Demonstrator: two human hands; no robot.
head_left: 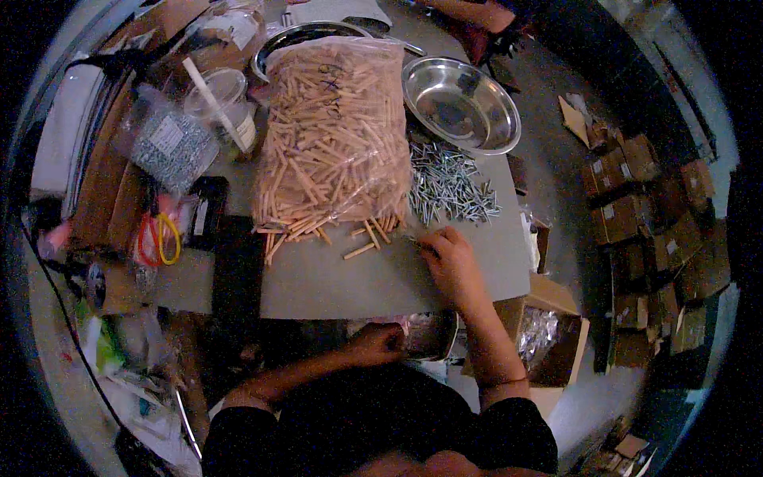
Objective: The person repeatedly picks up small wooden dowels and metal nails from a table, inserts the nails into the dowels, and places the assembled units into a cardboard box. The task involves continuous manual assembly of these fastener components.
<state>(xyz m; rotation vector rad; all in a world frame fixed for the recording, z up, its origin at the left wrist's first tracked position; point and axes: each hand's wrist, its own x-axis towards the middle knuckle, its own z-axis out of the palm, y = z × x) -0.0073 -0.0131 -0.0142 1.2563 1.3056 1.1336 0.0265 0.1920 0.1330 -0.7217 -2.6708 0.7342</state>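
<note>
A big clear plastic bag (338, 119) full of wooden dowels lies on the grey table (350, 294), and several loose dowels (362, 250) spill from its near end. Right of it is a heap of silvery metal pins or screws (453, 187). My right hand (449, 258) is on the table just in front of this heap, thumb and fingers pinched together; anything between them is too small to make out. Below the table's front edge, my left hand (377, 343) is curled closed beside a round container (429, 334). What it holds, if anything, is hidden.
A shiny steel bowl (461, 103) stands behind the metal heap, with another bowl (310, 32) behind the bag. At left are a bag of small metal parts (171, 139), a clear tub (218, 91) and yellow-and-red-handled scissors (167, 238). Cardboard boxes (628, 191) are stacked at right.
</note>
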